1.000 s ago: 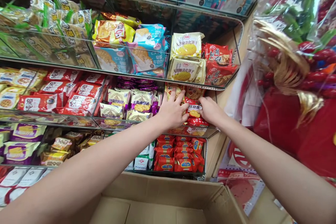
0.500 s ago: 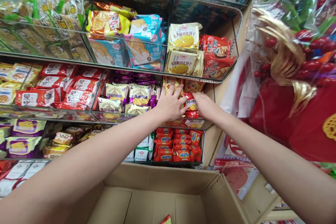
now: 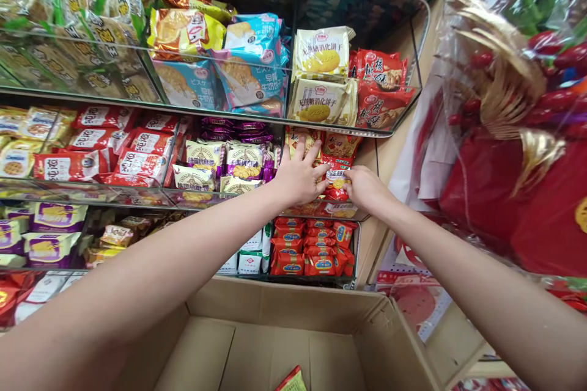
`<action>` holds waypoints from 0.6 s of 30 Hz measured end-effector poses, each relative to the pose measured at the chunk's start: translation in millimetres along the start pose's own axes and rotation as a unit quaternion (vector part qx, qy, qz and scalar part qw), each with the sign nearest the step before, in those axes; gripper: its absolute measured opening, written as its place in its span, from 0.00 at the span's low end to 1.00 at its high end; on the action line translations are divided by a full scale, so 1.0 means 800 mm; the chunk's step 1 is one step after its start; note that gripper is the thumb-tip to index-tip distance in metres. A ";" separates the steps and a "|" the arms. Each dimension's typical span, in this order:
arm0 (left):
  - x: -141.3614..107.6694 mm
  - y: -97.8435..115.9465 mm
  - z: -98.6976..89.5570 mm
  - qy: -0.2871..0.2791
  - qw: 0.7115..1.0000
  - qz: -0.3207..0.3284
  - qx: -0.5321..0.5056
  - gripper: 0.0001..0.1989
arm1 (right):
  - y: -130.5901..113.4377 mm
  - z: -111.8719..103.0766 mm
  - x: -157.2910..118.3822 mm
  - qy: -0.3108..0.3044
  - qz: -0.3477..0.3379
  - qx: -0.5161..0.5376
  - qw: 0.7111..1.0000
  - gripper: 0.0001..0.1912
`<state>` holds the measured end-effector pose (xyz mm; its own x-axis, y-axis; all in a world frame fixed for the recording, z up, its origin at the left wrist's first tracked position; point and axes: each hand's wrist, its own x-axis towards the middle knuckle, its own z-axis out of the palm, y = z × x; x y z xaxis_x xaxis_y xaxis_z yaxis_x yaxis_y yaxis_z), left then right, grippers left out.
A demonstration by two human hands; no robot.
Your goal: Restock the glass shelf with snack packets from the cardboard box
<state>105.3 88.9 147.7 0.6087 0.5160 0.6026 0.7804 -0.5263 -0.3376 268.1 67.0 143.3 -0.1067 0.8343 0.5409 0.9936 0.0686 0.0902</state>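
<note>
My left hand (image 3: 300, 174) lies with its fingers spread over the small snack packets in the right-end compartment of a middle shelf. Under its fingertips is a red-and-yellow packet (image 3: 302, 134), partly covered. My right hand (image 3: 369, 188) is at the same compartment, its fingers closed at the right edge of a red biscuit packet (image 3: 338, 178) with a white label. Another red-and-gold packet (image 3: 342, 145) sits behind that one. Below my arms stands an open cardboard box (image 3: 284, 302) with one red-and-yellow packet (image 3: 293, 380) in view on its floor.
A clear shelf front (image 3: 220, 109) with cream and red biscuit packs overhangs my hands. Purple-and-cream packets (image 3: 245, 162) fill the compartment to the left. Stacked red packets (image 3: 290, 247) lie on the shelf below. Wrapped red decorations (image 3: 495, 195) hang at the right.
My right hand has shifted slightly down and right, and more of the red biscuit packet shows. My left hand stays spread on the packets. The view has tilted a little.
</note>
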 end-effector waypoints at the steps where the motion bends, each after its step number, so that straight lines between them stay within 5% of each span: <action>1: 0.000 0.000 0.000 0.000 1.000 0.000 0.000 0.22 | 0.001 -0.001 -0.002 0.011 -0.007 0.004 1.000 0.10; 6: -0.007 0.003 -0.002 0.030 0.999 0.002 -0.010 0.23 | -0.012 -0.026 -0.050 0.100 -0.056 0.048 0.992 0.14; 9: -0.010 0.006 -0.002 0.022 0.999 -0.001 -0.031 0.26 | -0.028 -0.030 -0.110 0.171 -0.194 0.125 0.958 0.11; 10: -0.010 0.007 -0.002 0.019 0.999 -0.001 -0.041 0.27 | -0.032 -0.023 -0.132 0.147 -0.235 0.156 0.948 0.11; 12: -0.009 0.008 0.000 0.009 0.998 -0.008 -0.058 0.27 | -0.038 0.007 -0.181 -0.006 -0.254 0.202 0.946 0.13; 15: -0.007 0.007 0.004 0.020 0.997 -0.006 -0.080 0.29 | -0.042 0.074 -0.259 -0.291 -0.179 0.223 0.913 0.09; 18: -0.007 0.005 0.005 0.062 0.994 0.005 -0.092 0.29 | -0.047 0.123 -0.324 -0.404 -0.098 0.233 0.879 0.06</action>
<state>105.7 86.9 140.0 0.5854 0.4280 0.6886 0.7277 -0.6519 -0.2134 262.1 -98.3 -82.6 -0.4028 0.8850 -0.2337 0.8867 0.3140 -0.3394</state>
